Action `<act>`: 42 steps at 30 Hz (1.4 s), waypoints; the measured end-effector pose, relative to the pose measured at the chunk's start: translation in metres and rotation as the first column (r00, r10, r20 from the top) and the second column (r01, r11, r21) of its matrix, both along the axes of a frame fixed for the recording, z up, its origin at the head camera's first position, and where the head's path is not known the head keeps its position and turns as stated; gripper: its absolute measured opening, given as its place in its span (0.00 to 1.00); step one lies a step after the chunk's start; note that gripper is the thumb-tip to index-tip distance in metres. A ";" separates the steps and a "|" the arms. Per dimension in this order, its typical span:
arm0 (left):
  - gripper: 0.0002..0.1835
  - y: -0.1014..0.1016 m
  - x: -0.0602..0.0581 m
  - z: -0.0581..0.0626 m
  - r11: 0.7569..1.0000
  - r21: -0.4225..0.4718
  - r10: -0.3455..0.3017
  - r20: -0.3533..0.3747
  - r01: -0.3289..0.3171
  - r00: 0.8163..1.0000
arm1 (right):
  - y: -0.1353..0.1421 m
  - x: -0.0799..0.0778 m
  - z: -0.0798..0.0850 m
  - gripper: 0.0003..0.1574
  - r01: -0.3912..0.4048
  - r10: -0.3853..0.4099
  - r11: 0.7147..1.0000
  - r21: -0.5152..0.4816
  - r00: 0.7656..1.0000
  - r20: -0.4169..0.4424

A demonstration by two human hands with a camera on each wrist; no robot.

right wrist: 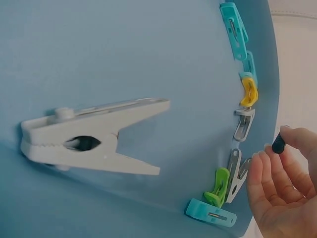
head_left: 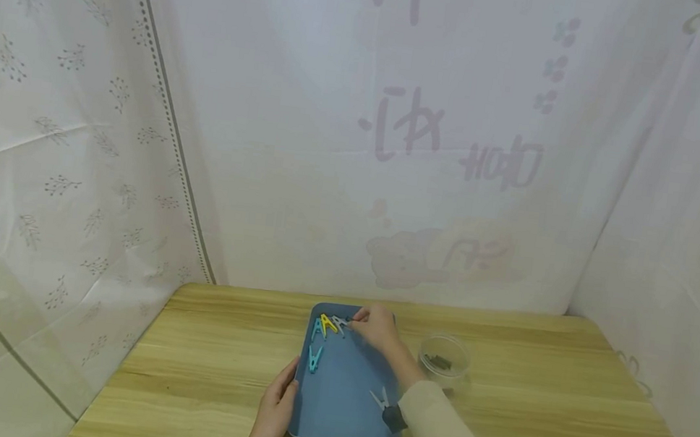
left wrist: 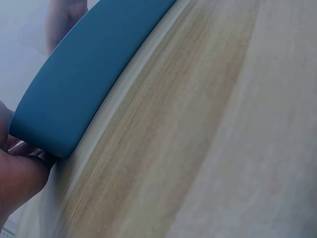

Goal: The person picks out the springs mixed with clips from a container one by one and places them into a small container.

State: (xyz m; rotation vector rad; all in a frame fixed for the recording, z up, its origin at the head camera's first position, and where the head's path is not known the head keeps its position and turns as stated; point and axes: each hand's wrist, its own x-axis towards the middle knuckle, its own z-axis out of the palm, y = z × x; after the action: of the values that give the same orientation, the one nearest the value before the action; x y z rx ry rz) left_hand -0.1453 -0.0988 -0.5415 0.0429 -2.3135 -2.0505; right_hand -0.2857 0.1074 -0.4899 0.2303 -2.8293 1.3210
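My left hand grips the near-left side of the blue tray; in the left wrist view its thumb and fingers lie around the corner. My right hand is at the tray's far wall, pinching a small black ribbed cylinder between thumb and fingers. Along the far and left walls lie clothespins: a yellow clothespin, a teal clothespin and, in the right wrist view, a green clothespin beside a blue clothespin. A white clothespin lies apart near the right wall.
A clear round tub with small dark pieces in it stands on the wooden table, right of the tray by my right forearm. A printed curtain hangs behind the table's far edge.
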 end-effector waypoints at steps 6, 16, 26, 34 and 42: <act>0.26 0.000 0.000 0.000 1.000 0.001 0.002 0.001 -0.002 1.000 | 0.000 0.002 0.002 0.07 -0.005 0.005 1.000 -0.019 1.000 0.009; 0.26 0.000 -0.001 -0.001 1.000 0.000 0.006 0.002 -0.006 1.000 | 0.004 0.006 0.001 0.06 -0.008 0.005 0.997 -0.082 0.999 -0.037; 0.26 0.001 -0.001 0.000 1.000 -0.004 0.008 -0.004 -0.008 1.000 | 0.011 0.015 0.005 0.06 -0.098 0.079 0.987 -0.129 0.986 -0.144; 0.26 0.001 0.000 0.000 1.000 -0.002 0.007 -0.012 -0.007 1.000 | 0.009 0.016 0.005 0.05 -0.030 0.018 0.992 -0.119 0.995 -0.103; 0.26 0.002 -0.001 -0.001 1.000 -0.009 0.017 -0.007 -0.017 1.000 | 0.009 0.023 0.007 0.03 -0.029 0.010 0.990 -0.137 0.990 -0.138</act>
State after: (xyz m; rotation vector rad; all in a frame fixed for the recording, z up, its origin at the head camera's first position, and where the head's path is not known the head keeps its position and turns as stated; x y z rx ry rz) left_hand -0.1460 -0.0971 -0.5426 0.0540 -2.3096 -2.0294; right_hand -0.2631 0.1161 -0.4825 0.3337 -2.6170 1.4390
